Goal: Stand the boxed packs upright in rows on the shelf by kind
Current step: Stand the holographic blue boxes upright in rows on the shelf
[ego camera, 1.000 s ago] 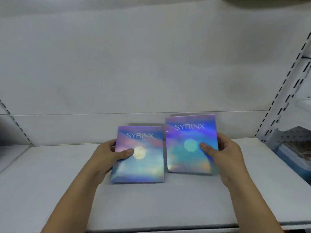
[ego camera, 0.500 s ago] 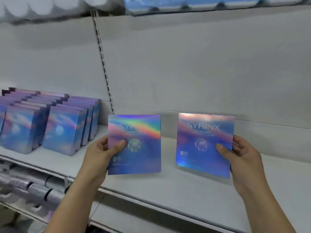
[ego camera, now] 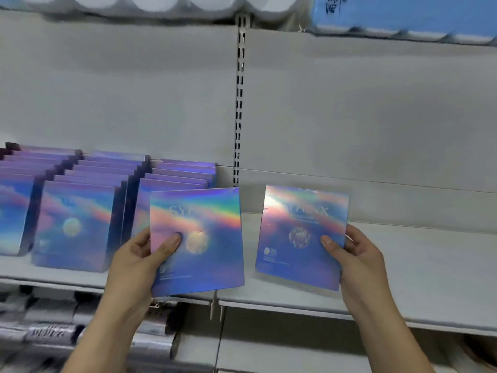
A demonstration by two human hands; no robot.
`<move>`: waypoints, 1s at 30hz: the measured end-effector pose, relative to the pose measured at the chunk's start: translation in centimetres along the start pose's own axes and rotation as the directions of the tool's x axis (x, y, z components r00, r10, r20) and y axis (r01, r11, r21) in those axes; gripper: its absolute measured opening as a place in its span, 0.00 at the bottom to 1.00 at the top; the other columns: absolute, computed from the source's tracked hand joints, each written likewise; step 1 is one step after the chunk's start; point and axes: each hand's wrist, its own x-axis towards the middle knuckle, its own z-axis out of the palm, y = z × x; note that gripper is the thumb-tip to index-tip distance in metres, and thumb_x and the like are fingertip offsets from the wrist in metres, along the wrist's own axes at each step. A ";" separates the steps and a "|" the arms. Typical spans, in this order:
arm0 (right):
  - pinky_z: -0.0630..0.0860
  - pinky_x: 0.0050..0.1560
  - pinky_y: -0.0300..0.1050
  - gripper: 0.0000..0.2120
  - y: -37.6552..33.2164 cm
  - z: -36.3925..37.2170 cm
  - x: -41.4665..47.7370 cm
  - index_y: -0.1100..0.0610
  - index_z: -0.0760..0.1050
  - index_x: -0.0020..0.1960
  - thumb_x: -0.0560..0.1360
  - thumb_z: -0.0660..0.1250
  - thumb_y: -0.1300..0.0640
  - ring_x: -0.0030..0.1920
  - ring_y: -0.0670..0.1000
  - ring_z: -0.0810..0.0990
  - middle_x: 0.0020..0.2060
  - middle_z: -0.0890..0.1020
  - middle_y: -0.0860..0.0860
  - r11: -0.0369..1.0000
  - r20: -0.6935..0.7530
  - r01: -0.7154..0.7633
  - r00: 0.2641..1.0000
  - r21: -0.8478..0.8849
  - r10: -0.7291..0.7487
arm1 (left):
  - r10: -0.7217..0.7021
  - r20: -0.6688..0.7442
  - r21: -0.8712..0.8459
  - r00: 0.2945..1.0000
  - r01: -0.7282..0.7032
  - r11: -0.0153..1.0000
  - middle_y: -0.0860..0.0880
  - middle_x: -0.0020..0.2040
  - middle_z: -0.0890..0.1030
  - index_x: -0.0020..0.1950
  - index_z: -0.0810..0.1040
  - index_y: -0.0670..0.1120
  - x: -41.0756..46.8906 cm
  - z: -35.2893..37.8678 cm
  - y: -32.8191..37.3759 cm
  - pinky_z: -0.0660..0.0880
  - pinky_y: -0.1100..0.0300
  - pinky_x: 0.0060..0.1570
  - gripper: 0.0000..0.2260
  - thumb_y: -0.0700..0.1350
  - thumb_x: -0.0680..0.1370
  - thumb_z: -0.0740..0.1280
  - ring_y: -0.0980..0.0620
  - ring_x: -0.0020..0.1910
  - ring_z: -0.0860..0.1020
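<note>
Step in hand, as judged: sort 2 held packs by kind. Advise: compare emblems first, then lower each pack square, base flat, face forward, tight against own row.

Left hand grasps left pack by left edge, thumb across front. Pack tilted, off shelf.

Right hand grasps right pack by right edge, thumb on front. Lower edge near shelf, contact unclear.

Left pack's pale disc matches upright rows behind. Right pack's emblem differs.

Beyond: slotted post, back panel.
</note>
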 end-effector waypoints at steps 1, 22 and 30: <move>0.78 0.61 0.64 0.13 0.1 0.6 -0.6 0.52 0.84 0.55 0.75 0.73 0.67 0.57 0.63 0.85 0.53 0.88 0.54 1.000 -0.013 0.004 1.000 -0.001 -0.004 | -0.009 0.014 -0.001 1.000 0.009 1.000 0.45 0.52 0.88 0.52 0.87 0.47 0.0 -0.6 0.2 0.84 0.60 0.43 0.13 0.45 0.68 0.76 0.50 0.45 0.87; 0.83 0.50 0.41 0.15 4.8 20.8 -5.5 0.54 0.83 0.58 0.77 0.70 0.69 0.52 0.50 0.87 0.50 0.88 0.47 1.000 0.075 0.008 0.997 0.013 -0.009 | -0.070 0.065 -0.068 0.995 0.074 0.995 0.41 0.52 0.88 0.57 0.85 0.41 0.4 -15.7 3.8 0.84 0.59 0.41 0.19 0.38 0.66 0.74 0.49 0.45 0.87; 0.82 0.52 0.50 0.16 8.0 25.9 -5.5 0.49 0.82 0.61 0.77 0.72 0.63 0.54 0.49 0.85 0.52 0.87 0.45 0.958 -0.170 0.084 0.976 -0.275 -0.134 | -0.060 0.203 -0.055 0.977 0.073 0.996 0.44 0.47 0.89 0.54 0.85 0.43 3.5 -18.6 3.8 0.82 0.65 0.39 0.20 0.37 0.62 0.75 0.55 0.40 0.86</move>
